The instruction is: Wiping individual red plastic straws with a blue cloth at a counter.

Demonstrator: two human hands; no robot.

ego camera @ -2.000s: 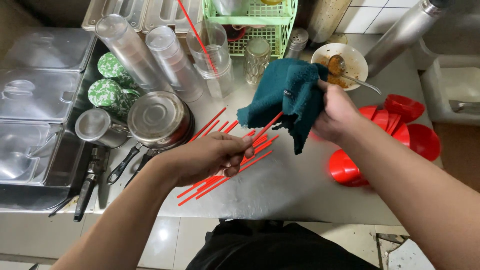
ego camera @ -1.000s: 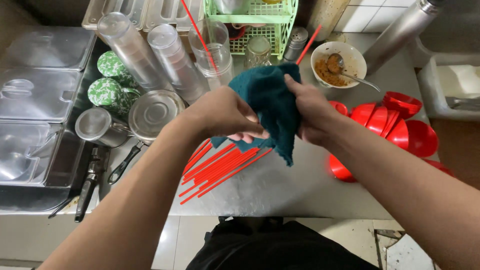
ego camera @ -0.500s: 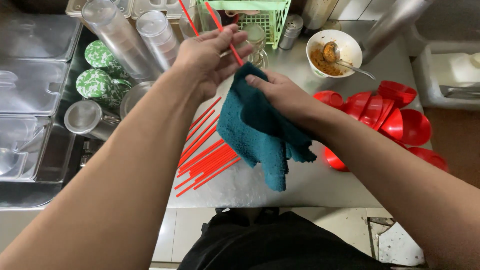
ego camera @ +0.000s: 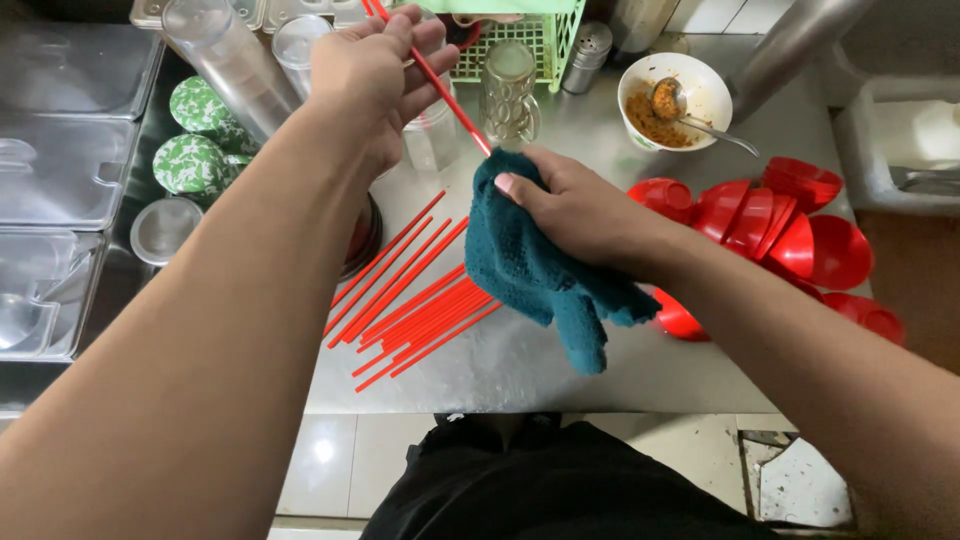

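My left hand [ego camera: 375, 70] is raised at the top of the view, fingers closed on one red chopstick [ego camera: 435, 85] that slants down to the right. Its lower end runs into a dark teal cloth [ego camera: 535, 265], which my right hand [ego camera: 580, 210] grips and wraps around the stick's tip. The cloth hangs loose below my right hand. Several more red chopsticks [ego camera: 415, 295] lie in a fanned pile on the steel counter [ego camera: 520, 365] under my left forearm.
Stacked red bowls [ego camera: 780, 225] sit right of the cloth. A white bowl of brown food with a spoon [ego camera: 672, 95], a glass jar [ego camera: 508, 90], a green basket [ego camera: 520, 35], clear tumblers [ego camera: 225, 55] and green patterned lids [ego camera: 195, 135] crowd the back. Steel trays [ego camera: 70, 180] lie left.
My left hand picked one chopstick from the pile and lifted it up and away. The cloth in my right hand closed around it and has slid down to its lower end.
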